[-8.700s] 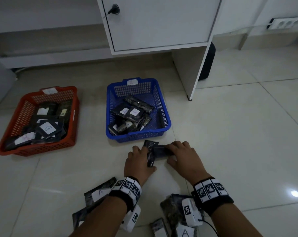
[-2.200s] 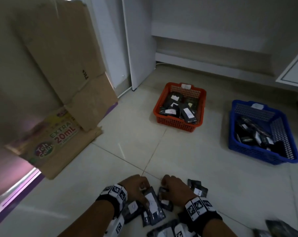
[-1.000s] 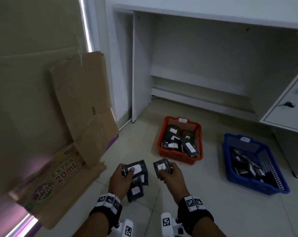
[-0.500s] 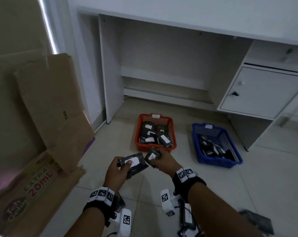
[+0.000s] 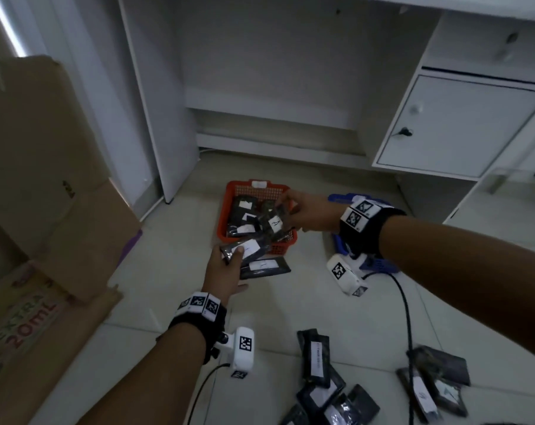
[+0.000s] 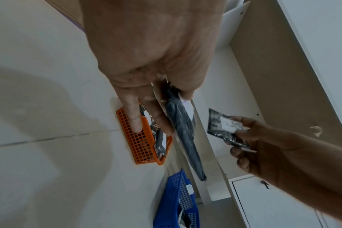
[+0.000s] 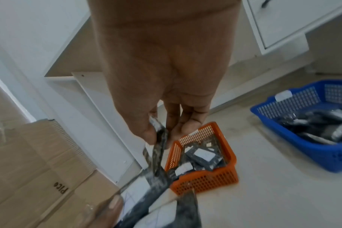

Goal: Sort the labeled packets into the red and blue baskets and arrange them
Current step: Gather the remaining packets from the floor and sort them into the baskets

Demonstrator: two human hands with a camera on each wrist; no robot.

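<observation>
Loose packets (image 5: 317,360) now in view on the near floor, roughly eight, count blurred. Left hand (image 5: 225,268) grips two stacked packets (image 5: 254,256), as 0.5 s ago. Right hand (image 5: 309,211) has reached out, pinching one labeled packet (image 5: 274,223) over the red basket (image 5: 254,188). One blue basket (image 5: 379,265), mostly behind the right wrist. Both hold packets.

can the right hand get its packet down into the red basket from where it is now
Probably yes. The right hand pinches a packet above the red basket, whose top is open. Packets already lie inside, so it would land on those. The left hand holds its packets short of the near rim.
</observation>
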